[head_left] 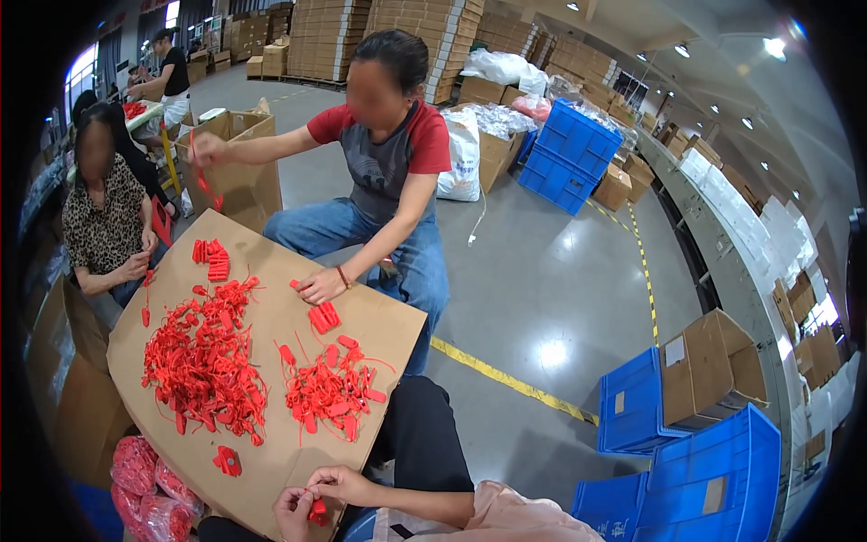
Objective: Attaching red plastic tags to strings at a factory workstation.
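At the near edge of a cardboard-topped table (271,271), my left hand (292,511) is closed around a small red plastic piece (317,512). My right hand (341,485) meets it from the right, thumb and forefinger pinched just above the piece; what lies in that pinch is too small to make out. Beyond my hands is a loose pile of red corded plastic pieces (330,393). A larger tangled pile (203,361) spreads to the left. A few red pieces (228,462) lie together near my left hand.
Across the table a seated person (379,154) lifts a red cord, the other hand beside a neat red row (323,317). Another person (108,208) handles red pieces at left. Filled plastic bags (135,465) lie below the table's left edge. Blue crates (704,479) stand at right.
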The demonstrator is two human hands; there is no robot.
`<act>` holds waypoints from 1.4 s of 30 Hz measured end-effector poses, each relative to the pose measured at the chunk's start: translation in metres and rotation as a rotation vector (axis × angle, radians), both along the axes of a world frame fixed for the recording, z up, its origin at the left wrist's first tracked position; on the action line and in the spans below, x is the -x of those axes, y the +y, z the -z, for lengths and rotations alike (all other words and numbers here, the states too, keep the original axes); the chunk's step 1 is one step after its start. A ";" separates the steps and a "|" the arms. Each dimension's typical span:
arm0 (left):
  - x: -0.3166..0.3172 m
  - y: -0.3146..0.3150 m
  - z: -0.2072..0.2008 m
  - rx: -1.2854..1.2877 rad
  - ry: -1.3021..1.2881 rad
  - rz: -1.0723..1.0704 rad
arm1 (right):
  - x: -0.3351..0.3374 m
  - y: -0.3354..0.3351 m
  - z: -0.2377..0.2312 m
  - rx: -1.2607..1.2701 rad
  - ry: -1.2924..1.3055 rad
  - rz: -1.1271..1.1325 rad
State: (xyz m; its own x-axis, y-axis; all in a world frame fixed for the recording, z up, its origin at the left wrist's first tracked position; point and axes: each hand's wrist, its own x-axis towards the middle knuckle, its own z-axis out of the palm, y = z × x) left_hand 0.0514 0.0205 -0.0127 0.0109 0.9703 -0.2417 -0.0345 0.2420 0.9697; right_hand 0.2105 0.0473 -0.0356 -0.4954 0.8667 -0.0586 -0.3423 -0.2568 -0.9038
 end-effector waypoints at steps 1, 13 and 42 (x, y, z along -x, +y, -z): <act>-0.001 0.000 -0.003 0.002 -0.011 0.001 | 0.000 0.000 0.001 0.026 0.022 -0.032; 0.001 -0.010 -0.001 0.006 -0.027 -0.025 | 0.002 -0.012 -0.009 -0.632 -0.467 0.216; 0.009 -0.017 -0.015 -0.002 -0.032 0.005 | 0.005 -0.015 -0.025 -0.168 -0.062 -0.026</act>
State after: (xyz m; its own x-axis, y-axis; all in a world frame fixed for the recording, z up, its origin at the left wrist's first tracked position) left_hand 0.0423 0.0040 0.0021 0.0230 0.9706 -0.2397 -0.0643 0.2407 0.9685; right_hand 0.2053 0.0318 -0.0107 -0.5174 0.8540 0.0544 -0.2796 -0.1086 -0.9540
